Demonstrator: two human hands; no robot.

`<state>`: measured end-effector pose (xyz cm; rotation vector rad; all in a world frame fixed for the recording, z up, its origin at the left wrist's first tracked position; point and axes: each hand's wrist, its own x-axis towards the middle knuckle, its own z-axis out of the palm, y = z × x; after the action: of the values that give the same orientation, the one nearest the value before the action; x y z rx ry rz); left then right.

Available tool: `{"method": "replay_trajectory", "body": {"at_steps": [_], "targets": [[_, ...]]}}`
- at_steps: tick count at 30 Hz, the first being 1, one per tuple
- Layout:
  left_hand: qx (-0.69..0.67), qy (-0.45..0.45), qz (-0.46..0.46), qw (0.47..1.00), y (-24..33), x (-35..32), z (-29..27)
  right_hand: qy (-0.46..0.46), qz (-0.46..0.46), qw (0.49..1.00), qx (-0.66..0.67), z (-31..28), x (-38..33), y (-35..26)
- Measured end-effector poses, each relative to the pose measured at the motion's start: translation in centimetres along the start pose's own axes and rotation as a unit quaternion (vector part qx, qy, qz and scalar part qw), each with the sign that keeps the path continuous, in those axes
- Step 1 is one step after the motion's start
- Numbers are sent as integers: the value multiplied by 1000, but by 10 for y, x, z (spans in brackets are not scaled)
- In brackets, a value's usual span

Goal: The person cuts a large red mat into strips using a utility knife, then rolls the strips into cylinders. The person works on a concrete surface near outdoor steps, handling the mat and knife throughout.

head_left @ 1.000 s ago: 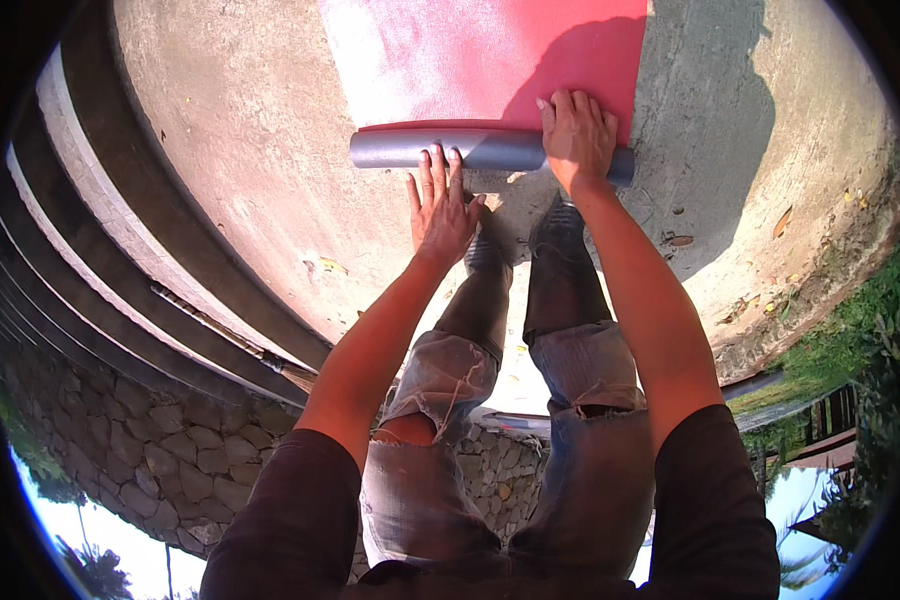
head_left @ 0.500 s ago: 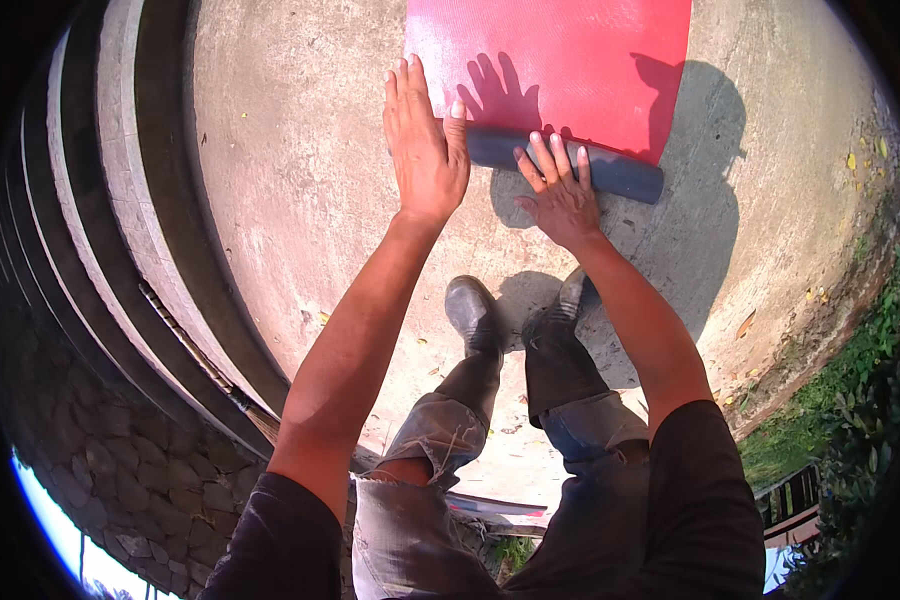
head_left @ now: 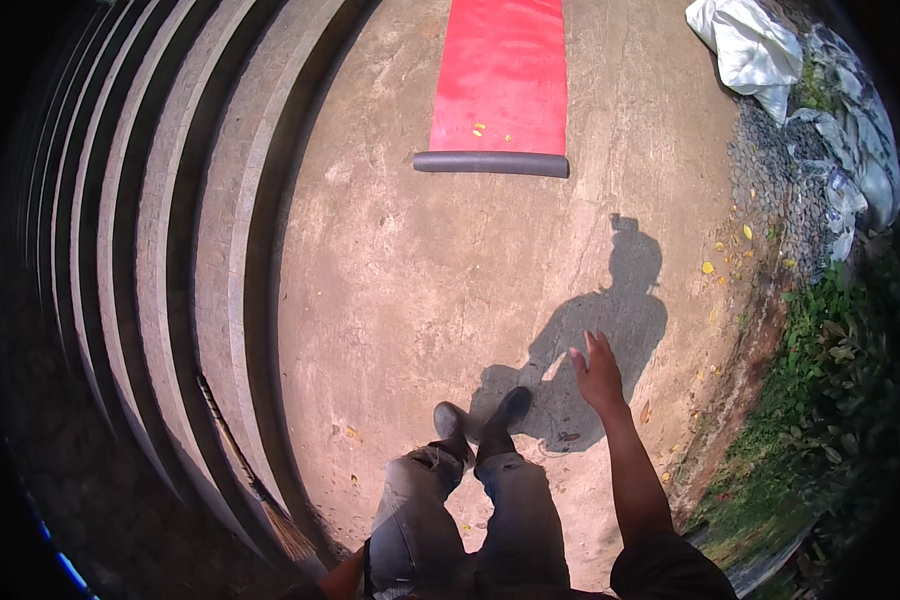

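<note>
A red mat [head_left: 500, 80] lies on the concrete ground ahead of me, its near end rolled into a grey tube [head_left: 490, 163]. I stand well back from it, my dark shoes [head_left: 480, 420] together below me. My right hand [head_left: 598, 372] hangs free at my side, fingers apart, holding nothing. Only a sliver of my left arm [head_left: 335, 580] shows at the lower edge; the left hand itself is out of view. My shadow [head_left: 590, 330] falls on the concrete to the right.
Concrete steps [head_left: 170, 250] curve along the left. A broom [head_left: 260, 490] lies at their foot. White sheeting [head_left: 760, 50] and gravel [head_left: 770, 180] sit at the upper right. Green plants [head_left: 830, 380] border the right edge.
Both hands were pressed on the mat's rolled end while I bent over it. They have let go, and I have straightened up and stand farther back from the mat.
</note>
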<state>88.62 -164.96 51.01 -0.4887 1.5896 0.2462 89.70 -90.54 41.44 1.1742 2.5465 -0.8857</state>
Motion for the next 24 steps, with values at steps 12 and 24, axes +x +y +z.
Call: {"method": "replay_trajectory", "body": {"at_steps": [12, 24], "targets": [[-192, 130, 101, 968, 338, -101, -151, -421, 192, 886, -15, -158, -202, 58], [-306, 178, 414, 838, 940, -264, -454, -105, 287, 914, 268, -390, 335, -238]]}}
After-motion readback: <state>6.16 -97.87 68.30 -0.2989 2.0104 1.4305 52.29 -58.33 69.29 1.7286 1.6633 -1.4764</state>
